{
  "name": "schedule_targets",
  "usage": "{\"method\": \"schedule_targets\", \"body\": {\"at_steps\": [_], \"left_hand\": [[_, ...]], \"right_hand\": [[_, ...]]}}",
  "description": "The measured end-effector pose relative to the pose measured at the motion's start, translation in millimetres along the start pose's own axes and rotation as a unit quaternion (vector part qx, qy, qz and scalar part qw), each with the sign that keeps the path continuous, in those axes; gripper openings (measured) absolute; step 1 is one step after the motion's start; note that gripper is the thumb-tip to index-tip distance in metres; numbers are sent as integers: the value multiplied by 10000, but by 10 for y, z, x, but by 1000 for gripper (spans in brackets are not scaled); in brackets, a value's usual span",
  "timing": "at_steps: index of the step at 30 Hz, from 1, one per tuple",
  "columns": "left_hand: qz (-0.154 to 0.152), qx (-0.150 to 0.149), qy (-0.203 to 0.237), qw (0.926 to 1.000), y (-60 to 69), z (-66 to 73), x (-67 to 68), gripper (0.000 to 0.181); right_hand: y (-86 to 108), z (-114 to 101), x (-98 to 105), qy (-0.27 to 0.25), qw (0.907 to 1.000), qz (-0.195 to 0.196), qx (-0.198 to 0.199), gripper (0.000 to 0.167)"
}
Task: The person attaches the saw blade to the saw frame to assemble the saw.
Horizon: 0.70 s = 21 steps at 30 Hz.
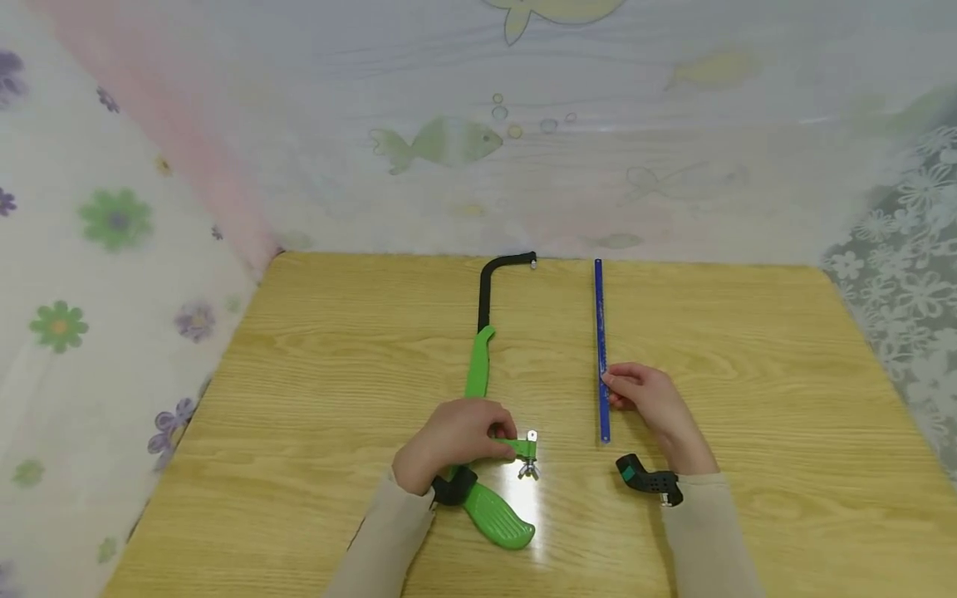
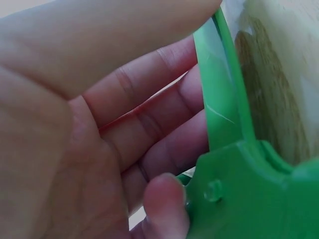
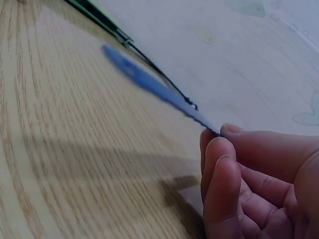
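A hacksaw frame (image 1: 476, 370) with a green handle and a black, hooked far end points away from me on the table. My left hand (image 1: 463, 430) grips the green part above the handle; in the left wrist view the fingers pass behind the green bar (image 2: 222, 99). A metal blade pin with a wing nut (image 1: 528, 468) sticks out by the left thumb. To the right, my right hand (image 1: 649, 400) pinches a blue hacksaw blade (image 1: 601, 324) near its lower end, between thumb and fingers. Seen from the right wrist, the blade (image 3: 144, 79) appears raised off the wood, apart from the frame.
Both things are over a wood-grain table (image 1: 785, 357). A patterned wall covering (image 1: 314, 124) rises behind its far edge, and flowered sheets hang at the left and right. A black wrist mount (image 1: 646, 480) sits at the right sleeve.
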<state>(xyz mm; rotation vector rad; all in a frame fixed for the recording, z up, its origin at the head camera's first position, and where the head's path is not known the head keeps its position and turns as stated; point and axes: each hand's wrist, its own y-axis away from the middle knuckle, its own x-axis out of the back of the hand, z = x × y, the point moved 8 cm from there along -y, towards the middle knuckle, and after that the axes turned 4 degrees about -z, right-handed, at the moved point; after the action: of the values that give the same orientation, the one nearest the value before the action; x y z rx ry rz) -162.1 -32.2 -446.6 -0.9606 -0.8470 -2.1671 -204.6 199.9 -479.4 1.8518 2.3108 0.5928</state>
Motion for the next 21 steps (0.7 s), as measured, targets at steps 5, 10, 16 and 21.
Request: {"method": "schedule_targets", "body": {"at_steps": [5, 10, 16, 21], "left_hand": [[5, -7, 23, 10000, 4, -3, -4, 13], [28, -21, 83, 10000, -3, 20, 2, 14], [37, -12, 77, 10000, -6, 16, -7, 14], [63, 0, 24, 10000, 3, 12, 12, 14]], "right_hand": [[13, -5, -51, 24, 10000, 43, -29, 46], [0, -63, -214, 30, 9999, 27, 93, 41], [-35, -104, -411, -314, 9988, 240, 273, 36], [-80, -148, -580, -384, 9979, 260, 445, 34]]}}
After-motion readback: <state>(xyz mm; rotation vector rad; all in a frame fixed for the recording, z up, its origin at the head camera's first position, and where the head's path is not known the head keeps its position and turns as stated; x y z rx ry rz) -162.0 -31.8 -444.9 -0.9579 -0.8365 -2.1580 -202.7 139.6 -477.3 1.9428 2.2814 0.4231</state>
